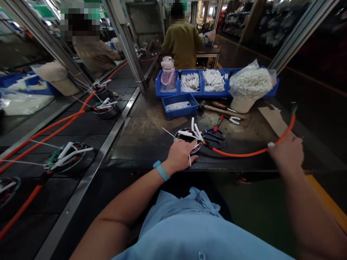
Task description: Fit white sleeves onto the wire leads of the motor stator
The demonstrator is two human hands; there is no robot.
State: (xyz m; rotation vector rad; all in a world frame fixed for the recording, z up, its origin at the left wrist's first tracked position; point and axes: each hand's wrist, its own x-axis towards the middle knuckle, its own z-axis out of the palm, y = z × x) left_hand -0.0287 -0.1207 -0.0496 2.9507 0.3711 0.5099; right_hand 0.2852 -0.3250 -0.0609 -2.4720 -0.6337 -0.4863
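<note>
At far left I see cabled coils on the belt, a metal rail separating them from my bench. My left hand lies over the wound ring near the bench's front — whether it grips, I can't tell. A blue tray stands behind; pliers and a hammer crowd the right side. The orange cable runs across to my right hand, which grasps it — beside a brown sheet.

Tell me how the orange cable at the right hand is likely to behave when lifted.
The orange cable looks springy rather than limp: it bends in one smooth curve, its end jutting past the right hand. Lifting it may tug the wire coil, since its other end meets the wires there, though the left hand on the coil could steady it.
</note>
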